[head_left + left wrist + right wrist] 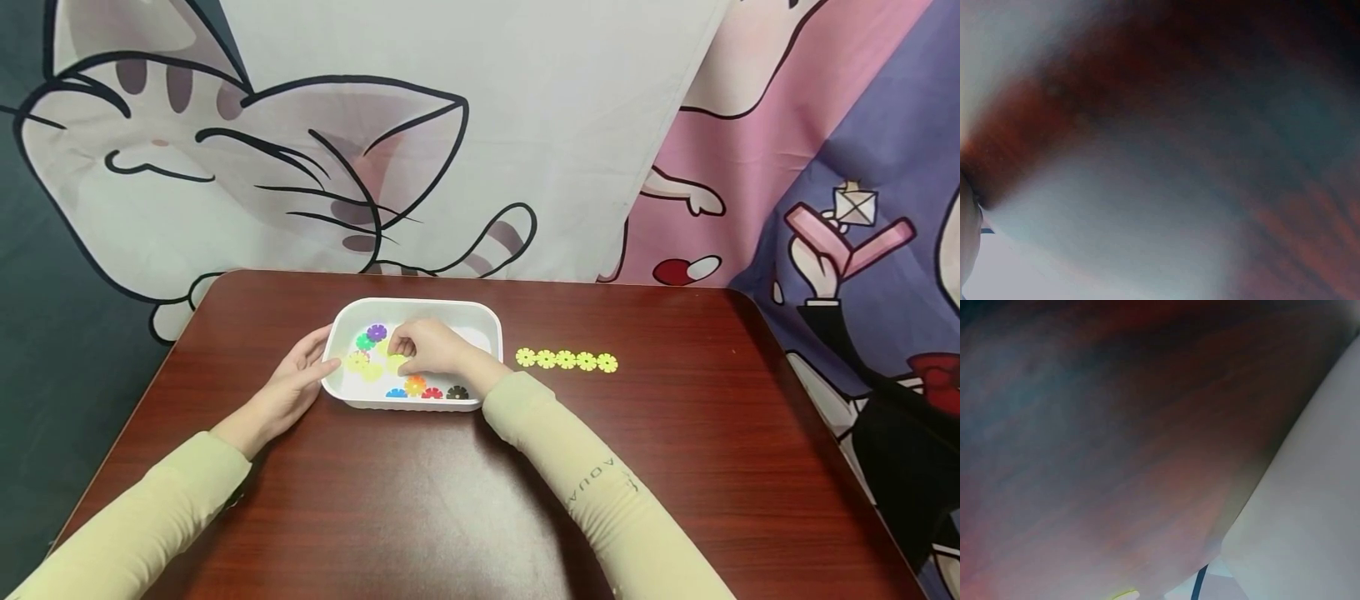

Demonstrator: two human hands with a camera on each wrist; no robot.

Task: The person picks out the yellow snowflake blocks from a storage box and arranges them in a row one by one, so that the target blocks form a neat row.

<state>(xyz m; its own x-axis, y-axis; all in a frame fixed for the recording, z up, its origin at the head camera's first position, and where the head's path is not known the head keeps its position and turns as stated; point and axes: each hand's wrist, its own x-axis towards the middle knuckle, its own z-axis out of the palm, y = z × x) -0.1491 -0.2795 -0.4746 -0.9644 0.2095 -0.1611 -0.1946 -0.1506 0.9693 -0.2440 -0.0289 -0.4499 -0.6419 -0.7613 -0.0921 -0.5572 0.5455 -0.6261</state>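
A shallow white tray (420, 405) with smooth walls and rounded corners is sitting on the glossy, reddish-brown, wood-grained desk (420, 500). Inside it, flat notched discs shaped like little flowers are lying loosely: a purple disc (377, 332) and a green disc (365, 342) are overlapping towards the far left, yellow discs (372, 372) are clustering at the left, and an orange disc (415, 385), a blue disc (397, 393), a red disc (432, 392) and a black disc (457, 392) are lying along the near wall. To the right of the tray, five matching yellow pieces are forming a straight row (566, 359), edge to edge. The left hand (294, 382) is gripping the tray's left end, its thumb lying over the rim and its fingers spreading along the outside wall. The right hand (431, 344) is reaching into the tray, fingers and thumb bending down among the yellow discs; whether it is pinching one, I cannot tell. Pale yellow-green sleeves (592, 475) of soft, creased cloth are covering both forearms.
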